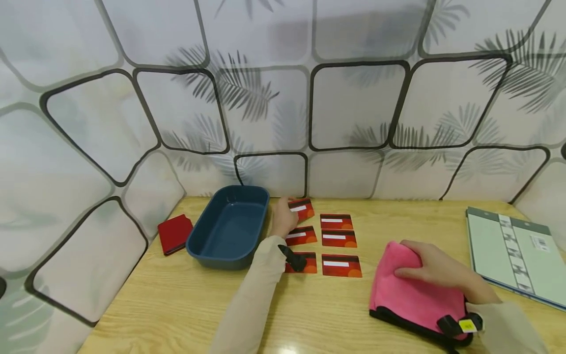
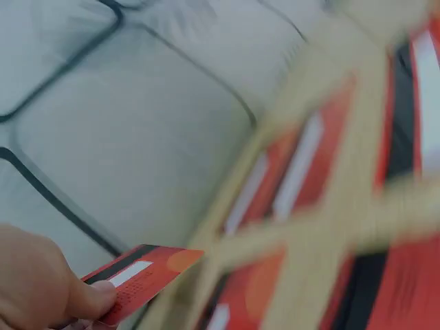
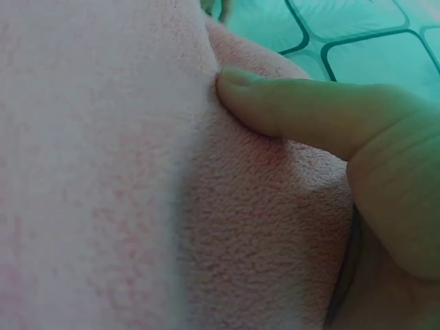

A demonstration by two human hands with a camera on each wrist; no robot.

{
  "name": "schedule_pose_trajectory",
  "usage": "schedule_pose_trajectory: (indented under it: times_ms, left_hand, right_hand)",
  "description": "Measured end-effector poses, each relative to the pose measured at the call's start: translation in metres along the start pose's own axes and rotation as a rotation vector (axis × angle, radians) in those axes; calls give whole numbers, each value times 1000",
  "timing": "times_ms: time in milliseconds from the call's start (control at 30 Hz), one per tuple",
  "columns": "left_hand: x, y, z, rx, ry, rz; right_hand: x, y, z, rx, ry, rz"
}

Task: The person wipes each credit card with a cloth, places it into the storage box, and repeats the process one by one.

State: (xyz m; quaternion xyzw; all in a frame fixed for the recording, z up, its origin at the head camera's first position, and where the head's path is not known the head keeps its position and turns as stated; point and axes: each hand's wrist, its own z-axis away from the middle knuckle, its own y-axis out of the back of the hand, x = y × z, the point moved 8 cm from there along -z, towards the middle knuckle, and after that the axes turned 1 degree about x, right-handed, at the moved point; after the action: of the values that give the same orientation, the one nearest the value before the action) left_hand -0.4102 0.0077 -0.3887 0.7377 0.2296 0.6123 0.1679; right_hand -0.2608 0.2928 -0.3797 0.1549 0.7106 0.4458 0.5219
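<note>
My left hand (image 1: 284,219) pinches a red card (image 2: 155,278) with a black stripe and a white strip, tilted at its thumb in the left wrist view. Several similar cards (image 1: 342,265) lie in two columns on the table, one partly covered by the left sleeve. My right hand (image 1: 435,265) grips a pink, fuzzy fabric pouch (image 1: 409,297) with black trim at its lower edge. In the right wrist view the thumb (image 3: 289,103) presses into the soft cloth; the other fingers are mostly hidden.
A deep blue tray (image 1: 230,259) stands left of the cards, with a small red wallet-like item (image 1: 174,234) beside it. At the far right lies a pale green folder or book (image 1: 495,246). A patterned curtain-like wall (image 1: 353,108) rises behind the wooden table (image 1: 177,305).
</note>
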Motion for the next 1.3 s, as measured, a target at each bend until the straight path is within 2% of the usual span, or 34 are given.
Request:
schedule_pose_trajectory:
  times_ms: [167,300,500,667,867,1000,1133,1300]
  left_hand:
    - [10,2,4,30,50,219]
    - [16,5,8,34,80,327]
    - [20,8,22,-40,149,418]
    - [26,4,35,-116,152,539]
    - [36,1,49,-147,106,545]
    - [41,-3,58,-177,57,483]
    - [48,-4,66,-195,18,407]
    - [55,-6,76,-236,-17,409]
  right_hand:
    - [-4,3,3,-12,25,26]
    - [-6,4,4,-1,28,38]
    - [-7,-2,4,15,36,22]
    - [-11,-2,3,7,32,13]
    - [-25,4,5,16,30,29]
    - [-33,8,6,15,3,29]
    - [-45,12,4,-3,-17,-40]
    - [-62,14,1,-12,-10,-64]
